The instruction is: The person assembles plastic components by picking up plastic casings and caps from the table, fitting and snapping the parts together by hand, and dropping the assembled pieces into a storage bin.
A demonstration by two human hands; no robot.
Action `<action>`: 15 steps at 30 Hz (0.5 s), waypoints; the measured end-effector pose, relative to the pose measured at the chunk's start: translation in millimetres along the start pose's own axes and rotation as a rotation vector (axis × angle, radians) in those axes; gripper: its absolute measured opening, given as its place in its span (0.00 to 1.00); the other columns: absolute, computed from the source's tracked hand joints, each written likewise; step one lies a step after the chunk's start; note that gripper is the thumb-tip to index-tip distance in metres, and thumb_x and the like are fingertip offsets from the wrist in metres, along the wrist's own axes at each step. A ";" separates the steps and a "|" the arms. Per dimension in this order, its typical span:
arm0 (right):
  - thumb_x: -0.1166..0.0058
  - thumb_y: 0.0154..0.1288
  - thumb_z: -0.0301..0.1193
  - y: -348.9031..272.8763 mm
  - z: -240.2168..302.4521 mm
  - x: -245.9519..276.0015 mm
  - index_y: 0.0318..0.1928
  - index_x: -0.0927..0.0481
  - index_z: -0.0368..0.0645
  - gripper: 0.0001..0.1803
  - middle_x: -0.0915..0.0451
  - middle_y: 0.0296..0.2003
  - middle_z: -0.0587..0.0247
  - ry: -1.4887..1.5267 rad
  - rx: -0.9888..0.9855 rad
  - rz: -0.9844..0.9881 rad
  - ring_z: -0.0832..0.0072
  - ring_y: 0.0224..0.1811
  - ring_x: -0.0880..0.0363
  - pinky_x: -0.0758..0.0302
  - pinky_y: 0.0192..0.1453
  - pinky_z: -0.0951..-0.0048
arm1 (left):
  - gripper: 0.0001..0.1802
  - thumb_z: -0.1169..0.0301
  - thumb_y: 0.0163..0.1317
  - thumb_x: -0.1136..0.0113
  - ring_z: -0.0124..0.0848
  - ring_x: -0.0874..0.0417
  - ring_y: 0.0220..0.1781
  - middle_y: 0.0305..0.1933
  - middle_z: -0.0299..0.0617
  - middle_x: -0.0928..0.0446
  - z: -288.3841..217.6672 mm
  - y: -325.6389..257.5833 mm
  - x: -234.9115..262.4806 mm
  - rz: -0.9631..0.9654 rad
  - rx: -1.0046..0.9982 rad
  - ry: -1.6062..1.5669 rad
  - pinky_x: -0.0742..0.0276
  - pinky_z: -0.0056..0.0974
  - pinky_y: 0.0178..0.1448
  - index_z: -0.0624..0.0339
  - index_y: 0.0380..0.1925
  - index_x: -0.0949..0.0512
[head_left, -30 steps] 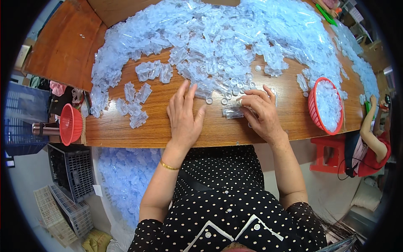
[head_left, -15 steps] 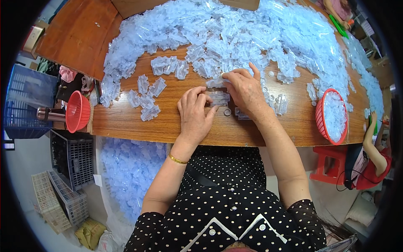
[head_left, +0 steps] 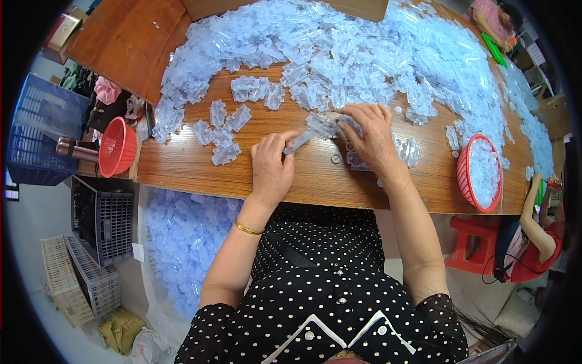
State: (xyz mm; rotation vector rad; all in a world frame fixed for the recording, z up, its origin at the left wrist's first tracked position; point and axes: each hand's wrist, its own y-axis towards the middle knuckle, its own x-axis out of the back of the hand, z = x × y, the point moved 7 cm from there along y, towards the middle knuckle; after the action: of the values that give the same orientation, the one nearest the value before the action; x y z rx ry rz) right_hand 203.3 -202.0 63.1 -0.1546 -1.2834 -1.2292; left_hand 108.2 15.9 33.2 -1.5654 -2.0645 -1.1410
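Note:
My left hand (head_left: 271, 168) pinches a clear plastic piece (head_left: 299, 141) between thumb and fingers, tilted just above the wooden table (head_left: 242, 182). My right hand (head_left: 373, 138) is curled with thumb and fingers on another clear piece (head_left: 350, 123), partly hidden by the hand. Between the two hands lies a further clear piece (head_left: 321, 124). A small ring-shaped part (head_left: 336, 159) rests on the wood by my right hand. More clear pieces (head_left: 357, 162) and small round parts lie under and beside my right wrist.
A big heap of clear pieces (head_left: 339, 54) covers the far side. Small groups (head_left: 223, 136) lie to the left. A filled red basket (head_left: 484, 173) stands at right, a red basket (head_left: 117, 147) at left. Co-workers' arms (head_left: 538, 224) show at the right edge.
My left hand has drawn slightly back toward me, its clear piece now tilted instead of lying flat. My right hand has shifted slightly right, its fingers more curled. The whole view has moved a little.

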 end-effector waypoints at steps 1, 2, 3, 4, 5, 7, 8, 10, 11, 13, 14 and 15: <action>0.29 0.76 0.36 -4.1 2.9 1.5 0.58 0.10 0.51 0.14 0.08 0.54 0.67 0.045 0.000 0.036 0.63 0.66 0.15 0.41 0.85 0.41 | 0.21 0.74 0.66 0.26 0.41 0.15 0.55 0.49 0.39 0.16 0.8 -1.9 3.9 -0.002 -0.030 0.061 0.28 0.46 0.64 0.55 0.59 0.16; 0.28 0.75 0.35 -7.6 8.1 3.5 0.58 0.10 0.51 0.14 0.08 0.55 0.67 0.090 -0.002 0.071 0.63 0.66 0.16 0.41 0.85 0.41 | 0.19 0.74 0.66 0.26 0.42 0.16 0.55 0.49 0.41 0.17 -0.5 -3.3 6.2 -0.001 -0.061 0.120 0.28 0.46 0.63 0.56 0.57 0.15; 0.26 0.73 0.35 -9.7 20.5 4.4 0.56 0.10 0.50 0.14 0.08 0.53 0.67 0.090 0.036 0.084 0.63 0.66 0.15 0.41 0.85 0.41 | 0.19 0.73 0.66 0.25 0.42 0.16 0.57 0.52 0.43 0.17 -4.3 -6.8 7.5 -0.005 -0.059 0.128 0.27 0.47 0.62 0.57 0.57 0.14; 0.25 0.73 0.36 -12.7 32.6 -0.5 0.55 0.10 0.50 0.14 0.08 0.52 0.66 0.098 0.091 0.140 0.63 0.65 0.15 0.41 0.85 0.41 | 0.21 0.72 0.66 0.24 0.43 0.16 0.58 0.54 0.44 0.18 -7.6 -12.0 6.2 -0.013 -0.075 0.151 0.27 0.47 0.62 0.57 0.59 0.14; 0.24 0.72 0.36 -16.4 46.5 -5.4 0.55 0.11 0.50 0.15 0.08 0.52 0.65 0.109 0.148 0.196 0.63 0.65 0.15 0.41 0.85 0.41 | 0.24 0.71 0.65 0.23 0.43 0.17 0.58 0.56 0.45 0.19 -12.1 -19.4 5.6 -0.023 -0.089 0.177 0.26 0.48 0.61 0.57 0.61 0.14; 0.23 0.69 0.40 -24.7 63.9 -13.2 0.53 0.10 0.50 0.17 0.08 0.51 0.64 0.140 0.112 0.282 0.64 0.65 0.14 0.40 0.85 0.40 | 0.32 0.72 0.61 0.20 0.46 0.17 0.61 0.61 0.48 0.20 -30.7 -26.7 0.5 0.022 -0.041 0.086 0.23 0.50 0.67 0.63 0.67 0.17; 0.23 0.69 0.41 -26.2 66.7 -16.1 0.53 0.10 0.50 0.18 0.08 0.51 0.64 0.166 0.081 0.298 0.63 0.66 0.14 0.41 0.86 0.40 | 0.35 0.73 0.60 0.20 0.47 0.17 0.62 0.63 0.49 0.21 -36.9 -28.0 -1.2 0.026 -0.010 0.035 0.22 0.50 0.68 0.65 0.69 0.18; 0.24 0.69 0.42 -28.0 62.2 -21.6 0.54 0.09 0.49 0.18 0.08 0.54 0.65 0.146 0.075 0.239 0.63 0.68 0.16 0.41 0.86 0.40 | 0.37 0.76 0.64 0.23 0.43 0.15 0.55 0.65 0.50 0.23 -34.6 -33.5 -8.9 0.129 0.029 -0.161 0.18 0.48 0.64 0.70 0.74 0.24; 0.24 0.69 0.40 -28.2 58.9 -25.2 0.56 0.10 0.49 0.18 0.09 0.57 0.66 0.089 0.107 0.240 0.63 0.70 0.17 0.41 0.86 0.41 | 0.37 0.77 0.65 0.24 0.41 0.15 0.53 0.65 0.50 0.23 -38.4 -33.7 -10.2 0.187 0.116 -0.307 0.15 0.46 0.61 0.70 0.75 0.24; 0.25 0.71 0.37 -29.1 50.9 -29.3 0.58 0.10 0.50 0.18 0.11 0.63 0.68 0.039 0.134 0.258 0.63 0.73 0.20 0.43 0.88 0.43 | 0.35 0.79 0.67 0.25 0.37 0.15 0.50 0.66 0.49 0.22 -43.1 -31.0 -7.1 0.193 0.092 -0.332 0.14 0.43 0.58 0.66 0.74 0.23; 0.25 0.71 0.37 -26.9 49.2 -26.7 0.58 0.10 0.50 0.18 0.11 0.63 0.68 0.035 0.133 0.257 0.63 0.73 0.20 0.43 0.88 0.43 | 0.35 0.79 0.66 0.25 0.38 0.14 0.51 0.67 0.48 0.22 -36.6 -31.3 -4.7 0.205 0.101 -0.341 0.15 0.44 0.59 0.64 0.74 0.22; 0.25 0.71 0.37 -23.2 49.7 -19.7 0.58 0.09 0.50 0.17 0.11 0.63 0.68 0.100 0.164 0.229 0.63 0.73 0.20 0.43 0.87 0.43 | 0.33 0.79 0.67 0.26 0.38 0.14 0.55 0.66 0.46 0.19 -39.4 -21.7 5.2 0.095 -0.119 -0.101 0.16 0.42 0.65 0.58 0.73 0.19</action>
State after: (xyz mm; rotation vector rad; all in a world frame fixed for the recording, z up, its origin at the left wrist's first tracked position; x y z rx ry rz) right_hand 158.5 -165.9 53.9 -0.1158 -1.2367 -0.9220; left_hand 78.2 -11.8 52.9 -1.7920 -1.9926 -1.1919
